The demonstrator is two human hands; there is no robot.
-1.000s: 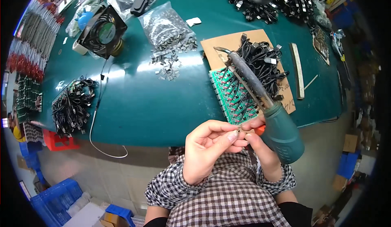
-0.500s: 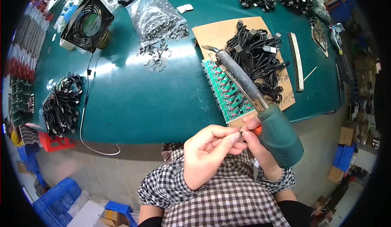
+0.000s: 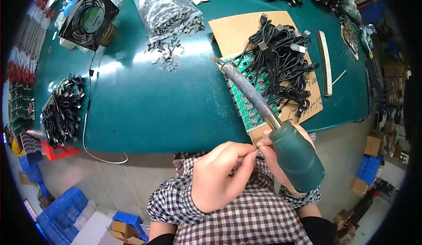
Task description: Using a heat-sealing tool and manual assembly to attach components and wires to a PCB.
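A green tabletop spreads across a workroom, above a pale floor. The soldering iron is at the near right of the tabletop, its green handle lying over the right hand and its metal shaft reaching out beyond both hands. The right hand is curled around the handle from beneath, thumb and forefinger brought together at the tips. The left hand is just beside it, mostly closed, thumb and forefinger pressed together and meeting the right fingertips; whether anything is pinched between the 2 hands is too small to tell. The iron's long axis runs diagonally, handle end toward the person's right, bent tip pointing to the far left. Behind the shaft, green circuit boards and tangled black cables lie on a cardboard sheet. A clear plastic bag holds many small parts, some spilled from its mouth onto the tabletop. On the floor at left are a blue crate and a blue bin containing a cardboard box.
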